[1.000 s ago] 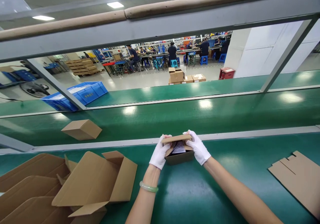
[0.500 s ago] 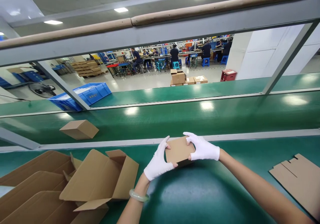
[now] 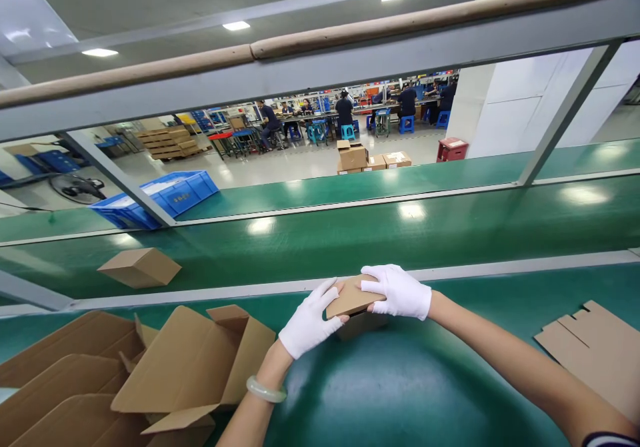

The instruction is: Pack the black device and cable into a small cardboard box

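No readable writing on any carton. Small cardboard box (image 3: 353,298) on green bench (image 3: 400,394), near its far edge, lid flap down, contents hidden. Left hand (image 3: 309,319), white glove, fingers curled on box's left edge. Right hand (image 3: 399,291), white glove, fingers flat on lid, gripping far right corner. Closed brown box (image 3: 139,267) alone on belt beyond. Open empty cartons (image 3: 190,367) at left; flat cardboard sheet (image 3: 597,350) at right. Blue crate (image 3: 165,197) behind, contents unclear.
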Available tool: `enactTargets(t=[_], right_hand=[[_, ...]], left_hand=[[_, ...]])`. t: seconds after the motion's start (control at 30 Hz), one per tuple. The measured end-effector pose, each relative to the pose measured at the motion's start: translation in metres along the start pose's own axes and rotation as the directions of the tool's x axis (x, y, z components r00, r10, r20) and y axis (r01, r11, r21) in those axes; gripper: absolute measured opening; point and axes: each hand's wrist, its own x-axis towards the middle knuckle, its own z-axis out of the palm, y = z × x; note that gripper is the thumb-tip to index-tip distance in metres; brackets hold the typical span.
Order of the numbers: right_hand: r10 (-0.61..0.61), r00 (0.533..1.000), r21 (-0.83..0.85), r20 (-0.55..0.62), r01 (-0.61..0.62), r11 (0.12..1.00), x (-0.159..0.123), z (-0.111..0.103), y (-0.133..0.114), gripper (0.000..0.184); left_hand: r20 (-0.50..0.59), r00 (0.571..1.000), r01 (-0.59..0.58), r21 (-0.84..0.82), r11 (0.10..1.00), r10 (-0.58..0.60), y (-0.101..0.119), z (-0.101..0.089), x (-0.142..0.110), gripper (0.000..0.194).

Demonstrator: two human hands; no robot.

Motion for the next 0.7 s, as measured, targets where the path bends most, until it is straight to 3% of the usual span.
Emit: enactTargets(t=[0.2, 0.3, 0.37, 0.5, 0.63, 0.7], right_hand=[[-0.048, 0.996, -0.034, 0.073, 0.051, 0.998, -0.007, -0.005, -0.003, 0.067], [-0.069, 0.989, -0.104, 0.13, 0.083, 0.991, -0.006, -0.009, -0.006, 0.083], [-0.072, 0.985, -0.153, 0.154, 0.096, 0.984, 0.0, -0.01, -0.008, 0.086], [-0.096, 0.978, -0.19, 0.185, 0.131, 0.973, 0.015, -0.009, -0.015, 0.077], [-0.099, 0.979, -0.193, 0.176, 0.133, 0.972, 0.021, -0.014, -0.005, 0.068], [-0.055, 0.985, -0.243, 0.163, 0.094, 0.965, 0.022, -0.02, 0.016, 0.066]], left_hand=[[0.096, 0.991, -0.127, 0.374, 0.919, 0.098, 0.014, -0.005, -0.004, 0.065], [0.143, 0.989, -0.092, 0.474, 0.876, 0.027, 0.033, -0.005, -0.004, 0.091], [0.147, 0.987, -0.032, 0.558, 0.829, -0.061, 0.048, -0.004, -0.003, 0.098], [0.02, 0.987, 0.104, 0.676, 0.729, -0.159, 0.063, 0.003, -0.001, 0.075], [-0.149, 0.988, 0.107, 0.526, 0.844, -0.032, 0.042, 0.031, -0.023, 0.064], [-0.267, 0.951, 0.272, 0.48, 0.834, -0.157, 0.024, 0.053, -0.042, 0.066]])
